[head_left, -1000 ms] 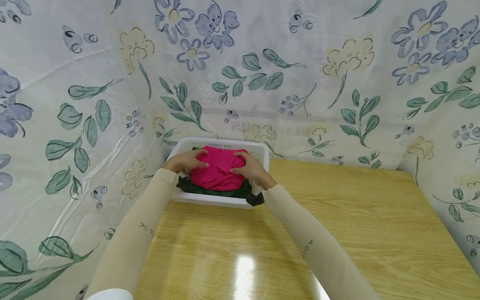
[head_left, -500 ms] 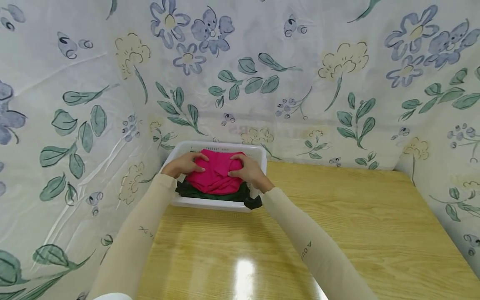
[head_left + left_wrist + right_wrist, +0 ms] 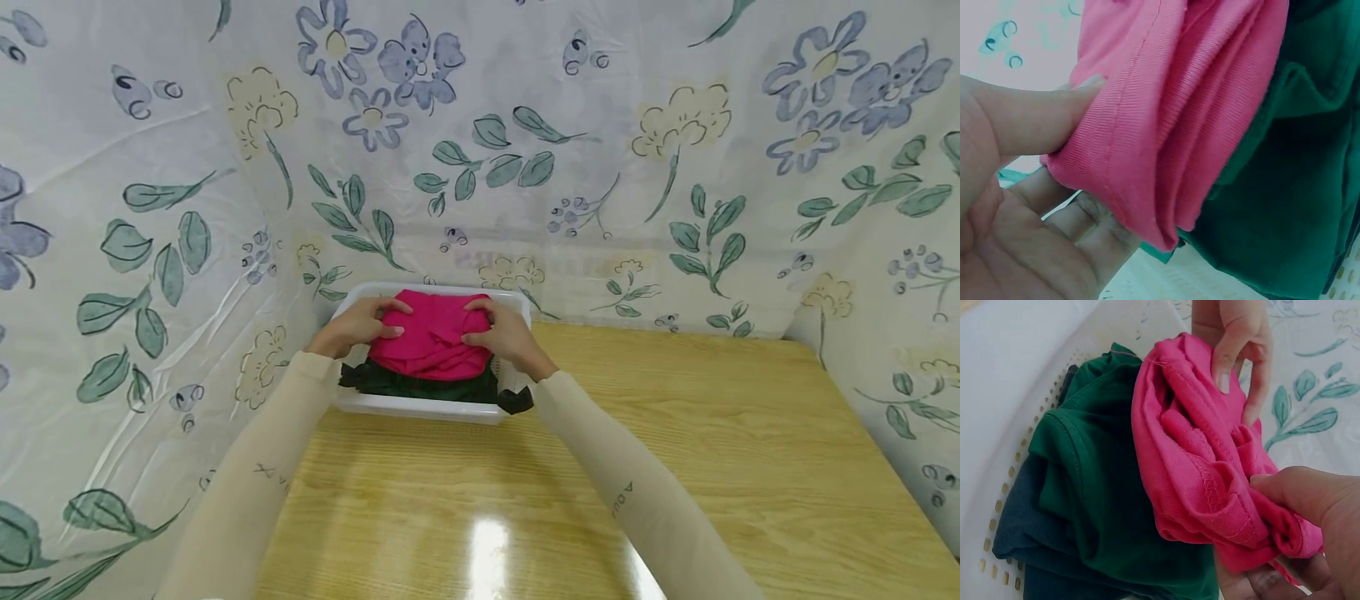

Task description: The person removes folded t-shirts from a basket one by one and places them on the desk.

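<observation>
Pinching pink cloth (image 3: 435, 337) edges, left grip (image 3: 356, 325) and right grip (image 3: 508, 335) hang over the basket (image 3: 427, 407); wide desk (image 3: 735, 433) extends right of it.

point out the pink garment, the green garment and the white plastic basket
Pink garment (image 3: 433, 333), head view, middle of its top
Green garment (image 3: 1110, 490), right wrist view, middle of its upper surface
White plastic basket (image 3: 420, 407), head view, front rim

Walls: pale, glossy sheeting (image 3: 585, 183) printed with blue flowers, cream blooms and green leaves stands at back, left and right; creases noted at left. Counter (image 3: 712, 417): yellowish wood-grain, polished, showing bright light reflections (image 3: 489, 550).
</observation>
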`<act>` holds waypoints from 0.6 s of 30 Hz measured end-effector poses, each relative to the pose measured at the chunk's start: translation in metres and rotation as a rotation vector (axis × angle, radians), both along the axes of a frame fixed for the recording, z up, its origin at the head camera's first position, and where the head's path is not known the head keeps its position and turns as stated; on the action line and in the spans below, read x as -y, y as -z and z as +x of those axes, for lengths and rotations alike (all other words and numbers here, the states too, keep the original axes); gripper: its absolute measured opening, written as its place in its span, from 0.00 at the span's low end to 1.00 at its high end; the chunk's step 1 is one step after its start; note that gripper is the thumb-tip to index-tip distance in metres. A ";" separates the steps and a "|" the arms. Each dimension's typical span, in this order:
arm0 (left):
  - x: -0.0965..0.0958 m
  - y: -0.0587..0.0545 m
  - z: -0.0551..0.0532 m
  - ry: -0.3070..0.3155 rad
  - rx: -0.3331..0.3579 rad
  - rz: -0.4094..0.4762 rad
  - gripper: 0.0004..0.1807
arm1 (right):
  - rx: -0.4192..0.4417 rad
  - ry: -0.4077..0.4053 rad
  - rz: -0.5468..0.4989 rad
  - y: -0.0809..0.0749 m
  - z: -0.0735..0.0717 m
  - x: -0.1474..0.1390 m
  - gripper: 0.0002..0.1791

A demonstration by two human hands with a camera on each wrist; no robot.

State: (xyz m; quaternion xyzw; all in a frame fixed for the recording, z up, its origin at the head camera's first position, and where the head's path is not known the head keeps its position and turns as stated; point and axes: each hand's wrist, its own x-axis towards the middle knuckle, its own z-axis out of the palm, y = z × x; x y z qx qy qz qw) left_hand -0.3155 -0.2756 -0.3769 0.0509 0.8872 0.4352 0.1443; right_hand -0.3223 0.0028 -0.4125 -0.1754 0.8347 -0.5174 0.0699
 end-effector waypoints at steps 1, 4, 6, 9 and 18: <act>0.000 -0.001 0.001 -0.006 0.003 0.011 0.23 | 0.000 -0.003 -0.013 0.000 0.000 -0.001 0.28; -0.001 -0.002 0.003 -0.004 -0.006 0.008 0.22 | 0.003 -0.011 -0.034 0.000 0.000 -0.002 0.27; -0.001 -0.002 0.003 -0.004 -0.012 -0.008 0.22 | 0.000 -0.011 -0.026 -0.001 0.001 -0.001 0.27; -0.001 -0.002 0.003 0.007 -0.021 -0.037 0.22 | 0.000 -0.002 -0.001 -0.001 0.002 0.001 0.28; -0.004 -0.004 0.001 -0.024 -0.011 -0.023 0.22 | -0.010 0.015 -0.009 -0.010 0.005 0.004 0.26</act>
